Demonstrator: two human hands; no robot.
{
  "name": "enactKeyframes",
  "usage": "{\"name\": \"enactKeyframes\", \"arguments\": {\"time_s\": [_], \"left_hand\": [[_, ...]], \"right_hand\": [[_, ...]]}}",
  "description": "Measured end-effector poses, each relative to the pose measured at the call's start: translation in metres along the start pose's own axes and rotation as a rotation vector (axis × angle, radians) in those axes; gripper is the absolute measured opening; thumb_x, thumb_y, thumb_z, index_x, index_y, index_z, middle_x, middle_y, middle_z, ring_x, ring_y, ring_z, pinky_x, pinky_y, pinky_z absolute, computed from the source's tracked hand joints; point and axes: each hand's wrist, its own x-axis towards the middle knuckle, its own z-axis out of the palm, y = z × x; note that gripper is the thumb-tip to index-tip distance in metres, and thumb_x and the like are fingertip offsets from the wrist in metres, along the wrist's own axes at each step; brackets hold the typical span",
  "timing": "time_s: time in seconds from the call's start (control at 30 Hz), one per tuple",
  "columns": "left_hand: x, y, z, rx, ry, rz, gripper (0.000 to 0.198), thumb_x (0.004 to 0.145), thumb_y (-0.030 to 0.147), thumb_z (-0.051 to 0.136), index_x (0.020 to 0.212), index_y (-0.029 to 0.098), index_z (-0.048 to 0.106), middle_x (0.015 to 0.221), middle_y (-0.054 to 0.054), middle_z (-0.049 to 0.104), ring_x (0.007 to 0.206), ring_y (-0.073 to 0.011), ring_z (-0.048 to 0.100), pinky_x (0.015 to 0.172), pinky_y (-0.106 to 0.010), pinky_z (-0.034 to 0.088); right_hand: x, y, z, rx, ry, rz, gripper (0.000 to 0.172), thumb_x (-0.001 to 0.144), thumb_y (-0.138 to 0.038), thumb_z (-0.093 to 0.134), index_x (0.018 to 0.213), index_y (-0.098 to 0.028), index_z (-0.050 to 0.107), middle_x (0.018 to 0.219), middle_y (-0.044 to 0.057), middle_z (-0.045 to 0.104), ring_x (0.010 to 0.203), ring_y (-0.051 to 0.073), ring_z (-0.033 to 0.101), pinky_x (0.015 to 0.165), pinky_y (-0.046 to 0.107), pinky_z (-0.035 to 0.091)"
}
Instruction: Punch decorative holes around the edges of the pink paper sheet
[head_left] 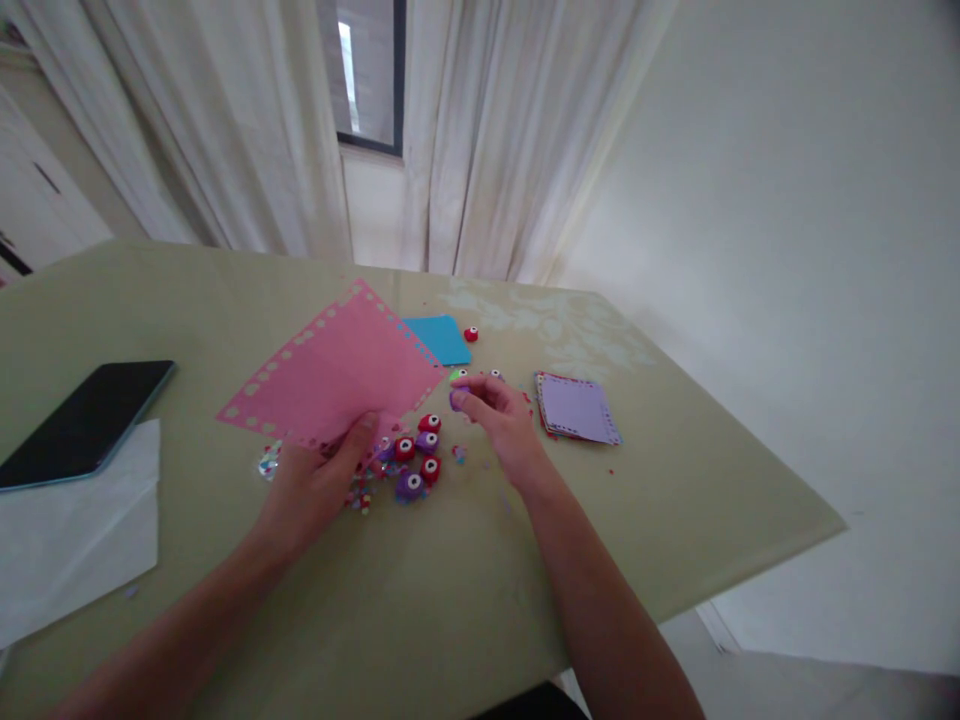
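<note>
My left hand (319, 480) pinches the near edge of a pink sheet of paper (337, 370), held tilted above the table, with punched holes along its edges. The fingers of my right hand (499, 420) are closed on a small purple craft punch (458, 399), close to the sheet's right corner. Below the paper lie several more punches with a single eye, among them a red punch (430, 469) and a purple punch (410, 486). A green punch (459, 376) sits just behind my right fingers. Tiny paper cut-outs (361, 500) are scattered beside my left hand, which partly hides them.
A stack of punched paper squares, lilac on top (577, 408), lies to the right. Further back are a blue paper (442, 340) and a red punch (471, 334). At left, a dark-screened tablet or phone (90, 420) overlaps a white sheet (82, 540). The table's right edge (750, 565) slants near the wall.
</note>
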Motion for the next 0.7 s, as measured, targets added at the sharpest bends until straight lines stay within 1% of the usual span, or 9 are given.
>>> {"name": "enactKeyframes", "arguments": {"time_s": [0.07, 0.13, 0.2, 0.27, 0.33, 0.43, 0.5, 0.6, 0.7], "left_hand": [[0.0, -0.001, 0.0, -0.017, 0.003, -0.007, 0.041, 0.087, 0.064, 0.071, 0.083, 0.023, 0.068, 0.075, -0.002, 0.071, 0.068, -0.0252, 0.069, 0.059, -0.033, 0.058], [0.0, 0.0, 0.0, -0.031, -0.008, -0.026, 0.044, 0.085, 0.066, 0.071, 0.081, 0.023, 0.067, 0.07, -0.001, 0.068, 0.062, -0.0237, 0.066, 0.055, -0.033, 0.056], [0.0, 0.003, 0.0, -0.034, -0.018, -0.045, 0.045, 0.084, 0.068, 0.071, 0.08, 0.023, 0.067, 0.065, 0.0, 0.065, 0.057, -0.0232, 0.064, 0.051, -0.032, 0.054], [0.0, 0.006, 0.0, -0.024, -0.006, -0.054, 0.046, 0.083, 0.068, 0.072, 0.079, 0.023, 0.067, 0.063, 0.0, 0.065, 0.057, -0.0233, 0.064, 0.049, -0.031, 0.052], [0.0, 0.008, -0.001, -0.019, 0.015, -0.047, 0.045, 0.082, 0.067, 0.073, 0.079, 0.023, 0.067, 0.066, 0.0, 0.066, 0.058, -0.0232, 0.065, 0.05, -0.031, 0.052], [0.0, 0.007, -0.002, -0.025, 0.015, -0.045, 0.045, 0.082, 0.067, 0.073, 0.081, 0.023, 0.068, 0.068, 0.0, 0.066, 0.06, -0.0229, 0.065, 0.052, -0.031, 0.054], [0.0, 0.003, -0.002, -0.017, 0.005, -0.047, 0.044, 0.083, 0.066, 0.073, 0.081, 0.023, 0.068, 0.068, 0.0, 0.065, 0.06, -0.0228, 0.065, 0.051, -0.031, 0.053], [0.001, -0.002, -0.002, -0.016, 0.006, -0.032, 0.042, 0.084, 0.065, 0.073, 0.082, 0.023, 0.068, 0.068, 0.0, 0.066, 0.06, -0.0228, 0.065, 0.052, -0.031, 0.054], [0.001, -0.006, -0.003, -0.004, -0.006, -0.04, 0.042, 0.084, 0.065, 0.072, 0.083, 0.023, 0.069, 0.068, 0.0, 0.067, 0.06, -0.024, 0.066, 0.052, -0.032, 0.055]], "right_hand": [[0.0, 0.0, -0.008, -0.326, -0.004, -0.084, 0.02, 0.085, -0.028, 0.076, 0.104, -0.024, 0.08, 0.091, 0.001, 0.074, 0.078, 0.017, 0.06, 0.076, 0.032, 0.047], [-0.003, 0.001, -0.012, -0.607, -0.049, -0.131, 0.028, 0.082, -0.018, 0.074, 0.109, -0.023, 0.08, 0.102, 0.004, 0.076, 0.086, 0.02, 0.063, 0.085, 0.036, 0.048], [-0.007, 0.003, -0.011, -0.776, -0.133, -0.139, 0.037, 0.08, -0.013, 0.075, 0.115, -0.022, 0.079, 0.112, 0.007, 0.077, 0.095, 0.022, 0.064, 0.093, 0.038, 0.047], [-0.008, 0.002, -0.01, -0.822, -0.187, -0.137, 0.039, 0.082, -0.016, 0.077, 0.12, -0.023, 0.077, 0.114, 0.007, 0.076, 0.094, 0.022, 0.065, 0.093, 0.038, 0.047], [-0.006, -0.003, -0.014, -0.803, -0.15, -0.162, 0.031, 0.09, -0.021, 0.073, 0.121, -0.023, 0.076, 0.113, 0.007, 0.076, 0.088, 0.019, 0.064, 0.089, 0.036, 0.048], [-0.003, -0.014, -0.031, -0.842, -0.024, -0.176, 0.013, 0.096, -0.023, 0.069, 0.108, -0.021, 0.076, 0.104, 0.007, 0.076, 0.086, 0.019, 0.064, 0.082, 0.033, 0.046], [-0.003, -0.02, -0.044, -0.955, -0.035, -0.083, 0.006, 0.091, -0.024, 0.077, 0.093, -0.02, 0.074, 0.093, 0.005, 0.075, 0.083, 0.02, 0.064, 0.078, 0.033, 0.044], [-0.005, -0.02, -0.054, -1.106, -0.148, 0.081, 0.02, 0.082, -0.029, 0.089, 0.088, -0.02, 0.071, 0.087, 0.004, 0.073, 0.081, 0.021, 0.065, 0.073, 0.032, 0.041], [-0.005, -0.014, -0.05, -1.234, -0.115, 0.094, 0.025, 0.082, -0.027, 0.089, 0.095, -0.021, 0.068, 0.094, 0.006, 0.074, 0.087, 0.023, 0.066, 0.072, 0.031, 0.039]]}}
